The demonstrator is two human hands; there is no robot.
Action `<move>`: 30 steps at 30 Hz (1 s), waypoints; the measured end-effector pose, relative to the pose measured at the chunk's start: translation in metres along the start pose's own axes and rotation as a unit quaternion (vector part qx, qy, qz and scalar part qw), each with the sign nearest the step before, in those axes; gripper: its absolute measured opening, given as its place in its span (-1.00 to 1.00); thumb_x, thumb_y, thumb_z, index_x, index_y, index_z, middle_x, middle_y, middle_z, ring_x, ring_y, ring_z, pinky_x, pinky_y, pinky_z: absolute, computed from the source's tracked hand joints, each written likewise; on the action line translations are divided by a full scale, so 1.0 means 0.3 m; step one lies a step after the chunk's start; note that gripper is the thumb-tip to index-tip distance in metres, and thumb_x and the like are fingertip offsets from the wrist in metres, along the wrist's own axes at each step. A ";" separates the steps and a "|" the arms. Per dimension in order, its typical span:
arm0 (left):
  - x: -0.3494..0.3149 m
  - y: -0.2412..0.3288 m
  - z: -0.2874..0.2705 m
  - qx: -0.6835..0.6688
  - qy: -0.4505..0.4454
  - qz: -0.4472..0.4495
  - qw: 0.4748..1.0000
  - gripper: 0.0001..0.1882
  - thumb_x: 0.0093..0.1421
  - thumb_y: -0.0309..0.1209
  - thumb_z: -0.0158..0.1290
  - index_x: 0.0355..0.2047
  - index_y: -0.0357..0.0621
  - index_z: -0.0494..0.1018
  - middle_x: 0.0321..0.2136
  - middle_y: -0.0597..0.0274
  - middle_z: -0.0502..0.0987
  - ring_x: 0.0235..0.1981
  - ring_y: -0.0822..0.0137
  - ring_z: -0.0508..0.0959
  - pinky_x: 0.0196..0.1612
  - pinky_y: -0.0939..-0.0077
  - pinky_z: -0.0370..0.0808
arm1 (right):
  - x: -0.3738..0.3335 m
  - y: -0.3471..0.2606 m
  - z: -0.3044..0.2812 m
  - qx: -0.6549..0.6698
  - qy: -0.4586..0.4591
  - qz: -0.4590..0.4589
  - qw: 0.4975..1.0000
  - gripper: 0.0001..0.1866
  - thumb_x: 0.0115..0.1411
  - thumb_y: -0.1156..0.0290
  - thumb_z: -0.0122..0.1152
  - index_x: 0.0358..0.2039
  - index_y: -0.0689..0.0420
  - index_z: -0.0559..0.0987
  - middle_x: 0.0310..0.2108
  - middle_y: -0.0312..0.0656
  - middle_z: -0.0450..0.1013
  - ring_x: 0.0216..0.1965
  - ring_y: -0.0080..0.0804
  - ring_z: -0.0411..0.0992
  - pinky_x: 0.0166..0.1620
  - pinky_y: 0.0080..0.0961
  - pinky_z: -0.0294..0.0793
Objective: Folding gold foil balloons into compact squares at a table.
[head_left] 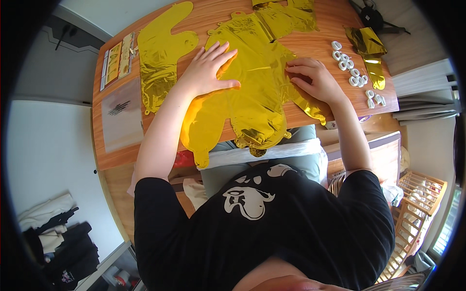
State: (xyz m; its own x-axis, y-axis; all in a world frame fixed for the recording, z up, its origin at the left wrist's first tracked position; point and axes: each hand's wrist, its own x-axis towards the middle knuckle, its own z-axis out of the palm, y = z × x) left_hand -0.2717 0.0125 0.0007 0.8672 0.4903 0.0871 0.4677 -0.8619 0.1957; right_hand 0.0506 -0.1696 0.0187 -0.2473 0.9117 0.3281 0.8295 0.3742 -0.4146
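Left hand: the left hand (209,69) lies flat with fingers spread wide, palm pressing down on a crinkled, deflated gold foil balloon (252,92); it grips nothing.
Right hand: the right hand (314,78) rests on the same balloon's right edge, fingers curled loosely with fingertips on the foil; whether it pinches the foil cannot be told.
Balloon position: it lies spread over the near middle of the wooden table (310,43), its lower lobes hanging off the near edge above the person's lap.
Step in hand: seemingly smoothing and flattening the foil.
Next move calls for: probably an even outward stroke while one palm anchors the sheet.
Nearby: a second flat gold foil balloon (162,58) to the left, folded gold foil pieces (371,53) to the right, and a row of small white rings (354,72) beside them.
Far left: a clear plastic sleeve (121,116) and a printed card strip (117,60).
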 end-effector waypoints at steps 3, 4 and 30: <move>0.000 -0.002 -0.001 0.002 0.001 0.002 1.000 0.09 0.06 0.48 0.11 0.49 0.27 0.14 0.52 0.18 0.04 0.55 0.13 -0.03 0.56 0.00 -0.13 | 0.002 -0.003 -0.001 -0.001 -0.002 0.005 1.000 -0.69 0.20 0.47 0.33 -0.03 0.16 0.69 0.07 -0.11 0.56 0.11 -0.08 0.49 0.18 -0.22 0.44; 0.000 -0.003 0.001 0.006 0.001 0.001 1.000 0.09 0.06 0.49 0.10 0.49 0.27 0.14 0.52 0.19 0.04 0.55 0.13 -0.03 0.56 0.00 -0.13 | 0.003 -0.003 -0.001 -0.003 -0.003 0.005 1.000 -0.70 0.19 0.47 0.33 -0.03 0.17 0.69 0.07 -0.11 0.56 0.11 -0.08 0.50 0.18 -0.22 0.44; 0.003 -0.015 0.035 0.035 0.000 -0.007 0.999 0.19 -0.01 0.69 -0.16 0.51 0.32 0.08 0.53 0.20 0.01 0.55 0.15 -0.04 0.55 -0.02 -0.10 | 0.008 -0.002 0.000 -0.017 0.008 0.001 1.000 -0.69 0.19 0.48 0.32 -0.04 0.18 0.70 0.07 -0.08 0.57 0.11 -0.06 0.51 0.17 -0.21 0.48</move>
State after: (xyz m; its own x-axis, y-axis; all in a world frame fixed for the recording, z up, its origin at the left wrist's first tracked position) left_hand -0.2713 0.0155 -0.0103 0.8606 0.5021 0.0848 0.4902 -0.8620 0.1290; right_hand 0.0495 -0.1675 0.0197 -0.2378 0.9092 0.3418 0.8467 0.3665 -0.3858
